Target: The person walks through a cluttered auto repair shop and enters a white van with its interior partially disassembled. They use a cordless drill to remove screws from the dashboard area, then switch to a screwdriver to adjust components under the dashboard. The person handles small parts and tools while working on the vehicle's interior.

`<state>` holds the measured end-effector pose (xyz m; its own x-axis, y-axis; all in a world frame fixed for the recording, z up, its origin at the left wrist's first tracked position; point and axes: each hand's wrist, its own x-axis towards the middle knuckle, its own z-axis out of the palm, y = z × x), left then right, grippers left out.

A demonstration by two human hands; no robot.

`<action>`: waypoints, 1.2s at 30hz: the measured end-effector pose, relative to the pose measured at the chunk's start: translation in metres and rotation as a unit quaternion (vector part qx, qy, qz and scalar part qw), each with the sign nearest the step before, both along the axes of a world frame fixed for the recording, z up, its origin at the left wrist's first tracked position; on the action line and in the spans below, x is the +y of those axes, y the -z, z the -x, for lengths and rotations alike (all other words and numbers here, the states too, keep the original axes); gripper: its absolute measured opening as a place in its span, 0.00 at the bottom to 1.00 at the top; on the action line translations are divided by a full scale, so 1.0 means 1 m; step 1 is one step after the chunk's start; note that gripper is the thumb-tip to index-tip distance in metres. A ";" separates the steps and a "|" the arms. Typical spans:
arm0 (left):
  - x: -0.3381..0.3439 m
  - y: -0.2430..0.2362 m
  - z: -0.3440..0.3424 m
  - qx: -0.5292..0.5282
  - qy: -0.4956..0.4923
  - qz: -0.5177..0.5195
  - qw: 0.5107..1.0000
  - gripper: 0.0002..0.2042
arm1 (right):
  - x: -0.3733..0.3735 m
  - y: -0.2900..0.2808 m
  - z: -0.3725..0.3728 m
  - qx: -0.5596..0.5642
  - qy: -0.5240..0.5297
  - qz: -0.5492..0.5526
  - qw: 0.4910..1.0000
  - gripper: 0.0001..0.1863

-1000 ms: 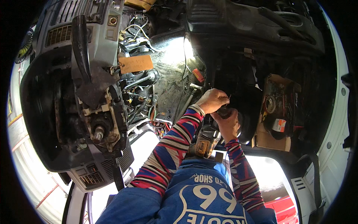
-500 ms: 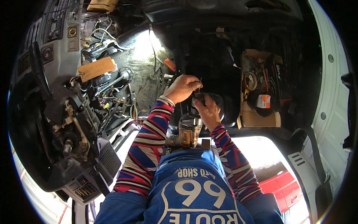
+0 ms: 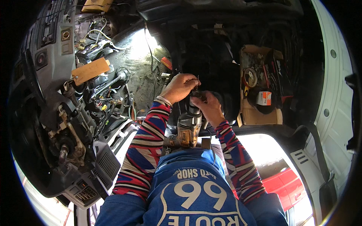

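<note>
A yellow-and-black power drill [image 3: 188,128] stands nose-up against my lap, its front end pointing away from me. My right hand [image 3: 208,107] is closed round the dark drill chuck [image 3: 195,93] at its tip. Just above, my left hand [image 3: 181,87] pinches a thin metal bit [image 3: 198,78] between thumb and fingertips, right at the chuck's mouth. How deep the bit sits inside cannot be made out. Striped sleeves cover both my forearms.
A stripped dashboard with a bare steering shaft [image 3: 64,152] fills the left. Loose wiring and a cardboard tag [image 3: 90,71] hang beside the footwell floor [image 3: 143,75]. On the right lies an open cardboard box [image 3: 260,119] with a tape roll [image 3: 250,77] and other items.
The drill has shifted slightly left and stands a little straighter. Both hands stay at the chuck and bit, with the right fingers slightly repositioned. The whole view has shifted a little.
</note>
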<state>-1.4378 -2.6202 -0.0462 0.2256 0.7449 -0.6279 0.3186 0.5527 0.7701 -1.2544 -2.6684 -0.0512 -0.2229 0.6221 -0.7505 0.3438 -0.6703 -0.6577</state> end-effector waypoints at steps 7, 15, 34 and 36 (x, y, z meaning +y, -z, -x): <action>-0.003 0.001 0.001 -0.011 -0.021 -0.031 0.999 0.11 | -0.002 -0.006 0.008 -0.075 0.008 -0.098 0.992 0.37; -0.003 -0.001 0.001 0.043 -0.020 -0.007 0.999 0.12 | 0.004 -0.007 0.007 -0.168 -0.120 -0.066 0.976 0.35; -0.010 0.002 0.000 -0.014 -0.085 -0.031 0.996 0.13 | 0.007 -0.006 0.002 -0.022 -0.051 0.000 0.998 0.42; -0.010 0.005 0.000 0.013 -0.072 -0.047 0.996 0.14 | 0.008 -0.009 0.006 -0.138 -0.097 -0.021 0.985 0.44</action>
<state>-1.4375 -2.6302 -0.0507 0.0973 0.8238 -0.5585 0.2615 0.5202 0.8130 -1.2599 -2.6607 -0.0418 -0.1320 0.6201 -0.7733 0.6329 -0.5477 -0.5472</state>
